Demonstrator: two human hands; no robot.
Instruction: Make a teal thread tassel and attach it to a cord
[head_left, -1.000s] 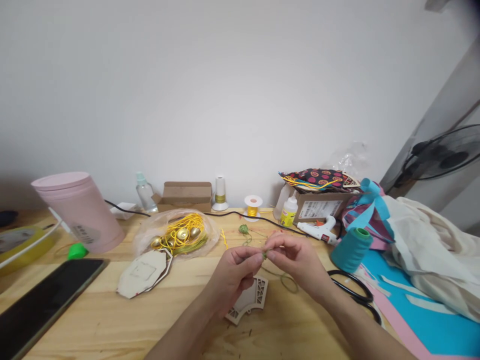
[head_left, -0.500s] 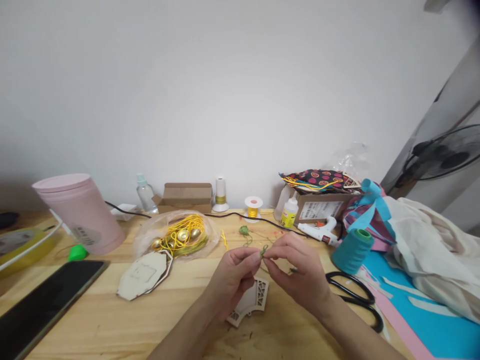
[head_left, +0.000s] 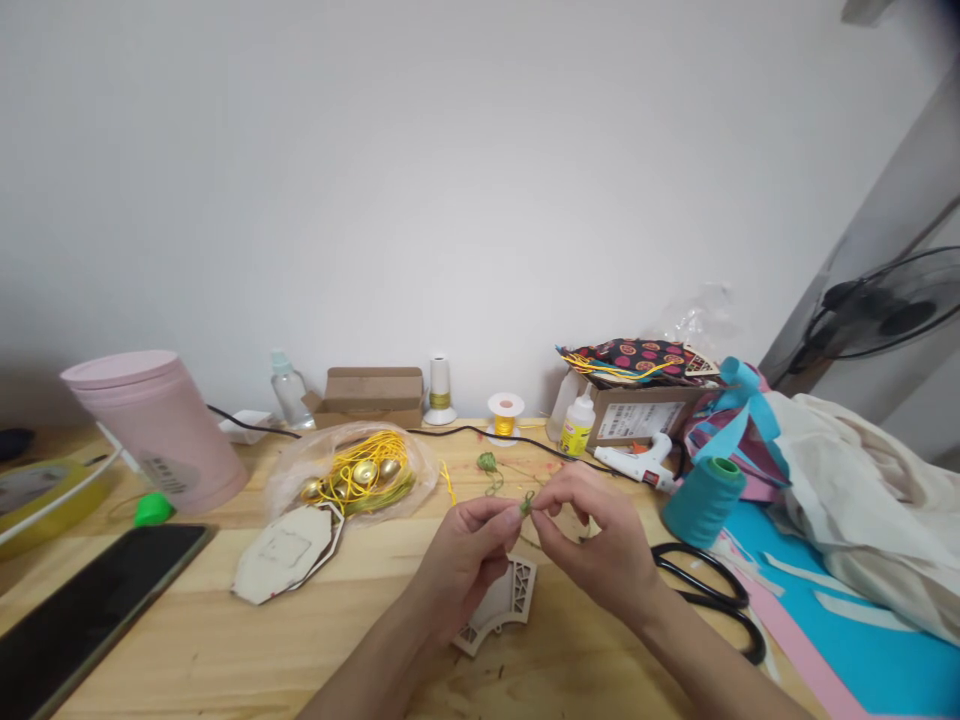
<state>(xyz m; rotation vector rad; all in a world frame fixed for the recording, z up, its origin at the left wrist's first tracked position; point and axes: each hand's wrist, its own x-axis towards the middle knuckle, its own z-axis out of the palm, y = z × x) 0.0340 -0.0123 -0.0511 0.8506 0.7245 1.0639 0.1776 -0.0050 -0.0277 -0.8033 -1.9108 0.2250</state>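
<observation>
At the lower centre of the frame, the person's left hand (head_left: 471, 545) pinches a length of green cord (head_left: 526, 503) between thumb and forefinger, and the right hand (head_left: 596, 530) closes thumb and forefinger on the cord from the other side. A second ago the cord was mostly hidden behind the bunched fingertips, and a slack loop of it hung under the right hand; now the right hand is turned with its fingers curled lower, and a small looped tangle stands up in view between the two grips. Over the last half second the right fingertips have shifted only slightly, while the left pinch holds its place. This suggests that the left hand is steadying the cord and the right is doing the fine adjusting, though the strands are too small to tell whether a knot is formed. A little clump of the same green (head_left: 487, 461) lies on the table (head_left: 247, 660) just above the hands in the frame, unmoved. The openwork wooden piece (head_left: 523, 590) stays below the hands, partly covered by the left, and the black-handled scissors (head_left: 712, 602) lie untouched at the lower right.
</observation>
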